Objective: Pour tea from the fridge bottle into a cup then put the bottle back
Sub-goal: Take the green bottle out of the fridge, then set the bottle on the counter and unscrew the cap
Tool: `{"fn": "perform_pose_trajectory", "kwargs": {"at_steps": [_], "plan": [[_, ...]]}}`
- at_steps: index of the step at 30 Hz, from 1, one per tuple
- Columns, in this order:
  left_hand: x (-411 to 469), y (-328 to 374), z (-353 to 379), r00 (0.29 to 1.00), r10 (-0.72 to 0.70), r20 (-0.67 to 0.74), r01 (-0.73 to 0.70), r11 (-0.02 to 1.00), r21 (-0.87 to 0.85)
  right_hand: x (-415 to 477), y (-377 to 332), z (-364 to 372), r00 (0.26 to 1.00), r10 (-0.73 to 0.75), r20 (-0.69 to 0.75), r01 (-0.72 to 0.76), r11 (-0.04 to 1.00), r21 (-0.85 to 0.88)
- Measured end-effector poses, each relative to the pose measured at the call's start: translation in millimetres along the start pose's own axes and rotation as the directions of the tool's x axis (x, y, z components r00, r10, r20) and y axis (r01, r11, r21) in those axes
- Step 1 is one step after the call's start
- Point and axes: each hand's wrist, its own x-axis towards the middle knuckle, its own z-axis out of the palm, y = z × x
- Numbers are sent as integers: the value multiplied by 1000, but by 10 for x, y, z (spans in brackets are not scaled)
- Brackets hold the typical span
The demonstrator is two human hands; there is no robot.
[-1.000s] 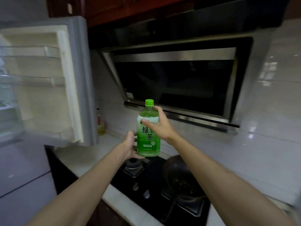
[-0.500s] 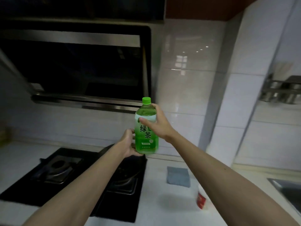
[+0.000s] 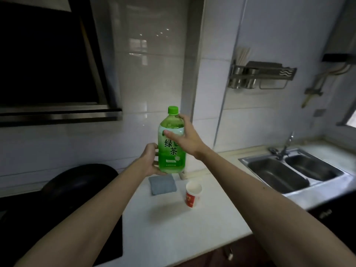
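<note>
I hold a green tea bottle [image 3: 169, 157] upright in the air above the white counter [image 3: 173, 224], its green cap screwed on. My left hand [image 3: 149, 160] grips the lower part of the bottle from the left. My right hand [image 3: 185, 137] grips its shoulder from the right, thumb across the front. Below the bottle, a red and white paper cup [image 3: 193, 193] stands upright on the counter; I see nothing inside it.
A grey cloth pad [image 3: 162, 184] lies just left of the cup. A black wok [image 3: 77, 182] sits on the dark hob at the left, under the range hood [image 3: 50, 74]. A double steel sink [image 3: 294, 172] with a tap is at the right. A utensil rack [image 3: 260, 76] hangs on the wall.
The view has swung right from the open fridge, past the hob, to the counter with the cup and sink. Both hands keep the same hold on the bottle.
</note>
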Motion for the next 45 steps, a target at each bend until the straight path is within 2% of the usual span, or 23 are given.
{"fn": "perform_pose_trajectory", "kwargs": {"at_steps": [7,16,24,31,38,45], "plan": [[52,-140,60,996,-59,66,58,998,23,-132,172,-29,996,64,-65,-64,998,8],[245,-430,-202,990,-131,49,128,990,66,-299,469,276,987,137,-81,-137,991,11],[367,-719,-355,989,-149,23,144,978,148,-524,781,461,979,183,-91,-174,979,102],[541,-1161,-388,977,-211,14,209,975,68,-682,1160,552,978,195,-78,-193,981,36],[798,-1586,-428,948,-318,-30,318,948,-1,-790,1681,642,969,246,-24,-246,969,5],[1154,-1862,-470,915,-386,-115,385,922,-33,-740,2256,641,971,212,112,-209,977,-32]]}}
